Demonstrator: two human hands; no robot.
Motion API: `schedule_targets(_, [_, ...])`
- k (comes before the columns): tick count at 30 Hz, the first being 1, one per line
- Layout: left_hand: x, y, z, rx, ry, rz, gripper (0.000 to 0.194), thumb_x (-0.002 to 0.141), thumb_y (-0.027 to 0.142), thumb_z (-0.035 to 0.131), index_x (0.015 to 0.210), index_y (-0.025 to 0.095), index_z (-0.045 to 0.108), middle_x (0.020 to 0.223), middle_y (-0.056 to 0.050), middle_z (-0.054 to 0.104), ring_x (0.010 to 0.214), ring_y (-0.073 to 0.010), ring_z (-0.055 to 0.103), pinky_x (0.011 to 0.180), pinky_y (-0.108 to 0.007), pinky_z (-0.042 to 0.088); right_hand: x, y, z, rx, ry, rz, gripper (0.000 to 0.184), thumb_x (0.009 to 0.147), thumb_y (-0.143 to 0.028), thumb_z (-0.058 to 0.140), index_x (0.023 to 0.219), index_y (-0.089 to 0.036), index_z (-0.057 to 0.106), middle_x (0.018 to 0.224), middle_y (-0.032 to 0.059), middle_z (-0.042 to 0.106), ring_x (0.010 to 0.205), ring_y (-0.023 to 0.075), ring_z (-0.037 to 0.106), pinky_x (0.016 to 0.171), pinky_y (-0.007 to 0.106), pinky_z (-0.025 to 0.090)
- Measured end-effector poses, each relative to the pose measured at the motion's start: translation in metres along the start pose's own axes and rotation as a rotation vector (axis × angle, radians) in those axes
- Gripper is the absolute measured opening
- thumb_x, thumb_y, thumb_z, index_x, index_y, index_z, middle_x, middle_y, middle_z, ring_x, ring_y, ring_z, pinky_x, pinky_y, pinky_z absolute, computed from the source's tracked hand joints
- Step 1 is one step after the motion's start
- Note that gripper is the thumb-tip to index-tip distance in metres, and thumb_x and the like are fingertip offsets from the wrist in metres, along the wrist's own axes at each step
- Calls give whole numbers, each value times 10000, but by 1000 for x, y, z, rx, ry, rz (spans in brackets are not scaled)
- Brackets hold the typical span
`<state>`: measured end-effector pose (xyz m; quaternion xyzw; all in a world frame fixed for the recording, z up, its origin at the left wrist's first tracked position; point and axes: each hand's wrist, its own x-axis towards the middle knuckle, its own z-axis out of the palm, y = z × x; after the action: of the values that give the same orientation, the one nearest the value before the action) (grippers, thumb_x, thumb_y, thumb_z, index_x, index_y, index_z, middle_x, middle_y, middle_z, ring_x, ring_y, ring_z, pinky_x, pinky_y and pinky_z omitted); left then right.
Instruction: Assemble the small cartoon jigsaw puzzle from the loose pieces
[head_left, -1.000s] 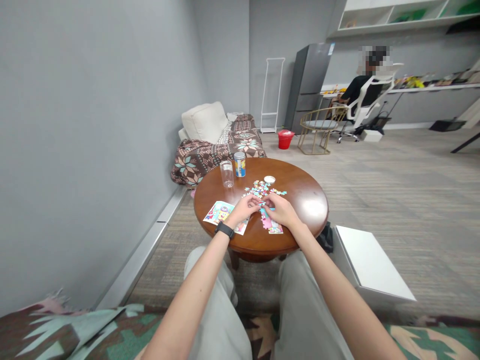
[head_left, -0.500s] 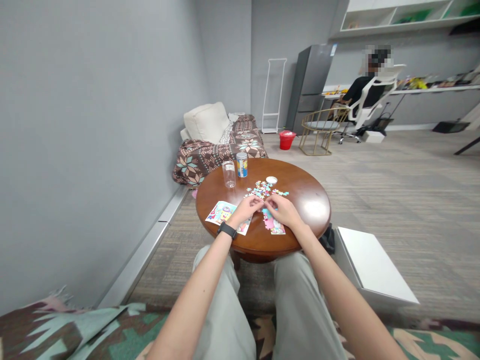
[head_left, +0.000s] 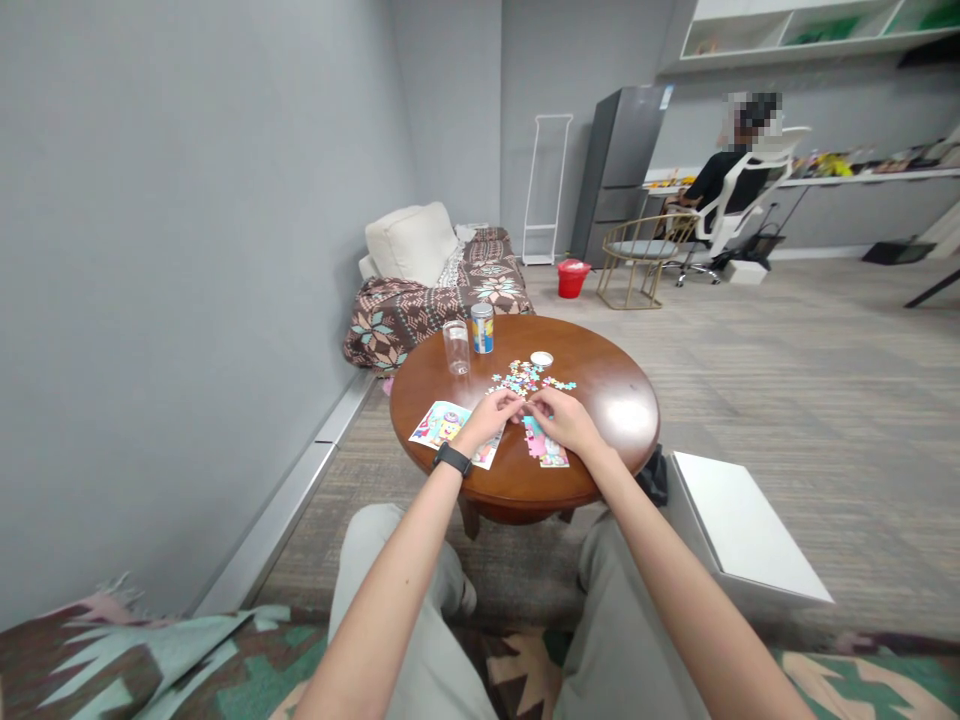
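My left hand (head_left: pixel 487 419) and my right hand (head_left: pixel 564 421) meet above a round dark wooden table (head_left: pixel 600 375), fingertips close together just in front of a scattered heap of small pastel jigsaw pieces (head_left: pixel 521 377). Whatever lies between the fingers is too small to make out. Under my left hand lies the edge of a cartoon picture card (head_left: pixel 441 424). My right hand is just above a second card (head_left: pixel 553 456), with pink pieces (head_left: pixel 534 445) along it. A clear glass (head_left: pixel 455 347), a printed can (head_left: pixel 483 328) and a small white lid (head_left: pixel 541 358) stand farther back.
A wall (head_left: pixel 187 250) runs along the left. Behind the table is a sofa (head_left: pixel 435 290) with a patterned blanket. A white box (head_left: pixel 739 525) sits right of the table. A red bucket (head_left: pixel 573 278), a gold-framed chair (head_left: pixel 643 262) and a seated person (head_left: pixel 724 175) are farther back.
My hands stay together over the table with little visible movement. My knees have spread farther apart, and the view has shifted slightly.
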<state>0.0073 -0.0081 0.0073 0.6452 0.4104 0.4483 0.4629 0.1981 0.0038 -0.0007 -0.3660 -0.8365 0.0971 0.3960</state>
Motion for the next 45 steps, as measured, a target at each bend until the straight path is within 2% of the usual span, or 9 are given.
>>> schedule_targets(10, [-1,2,0,-18,0,14,362,821,489,724,855,147,612,739,6,635,700,-128,615,734,-271,487,0,-3,-1,49,15,62,60,915,-261,533,892,-221,572,754,11,627,689,170,589,673,285,449])
schedule_targets(21, [-3,7,1,-14,21,-24,342,740,403,823,827,147,615,784,-1,650,746,-131,633,771,-276,506,-1,-5,-3,48,24,0,73,824,-157,520,835,-230,526,759,11,601,697,170,579,670,279,453])
schedule_targets(30, [-1,1,-1,12,13,7,291,751,311,801,902,150,611,851,-12,661,752,-122,637,749,-260,506,-1,-5,-3,65,-9,19,67,846,-256,597,883,-223,552,787,16,610,697,171,562,668,290,460])
schedule_targets(35, [1,0,-1,3,4,-10,206,786,245,750,898,147,607,787,-8,652,738,-139,651,734,-269,511,-1,-4,-4,50,-7,1,77,853,-226,582,929,-216,587,789,16,609,712,173,566,681,293,458])
schedule_targets(41, [-2,4,0,-9,-6,3,237,804,301,747,910,164,586,768,10,624,718,-123,631,731,-258,498,-2,-3,-2,26,-3,-15,99,851,-210,583,949,-223,596,792,14,612,719,175,575,676,288,456])
schedule_targets(45, [-2,4,-1,-5,-17,-2,296,797,380,756,904,162,587,748,17,617,709,-126,623,714,-257,486,-1,-2,-1,2,25,-12,36,883,-225,556,893,-226,591,770,16,602,703,173,566,667,287,448])
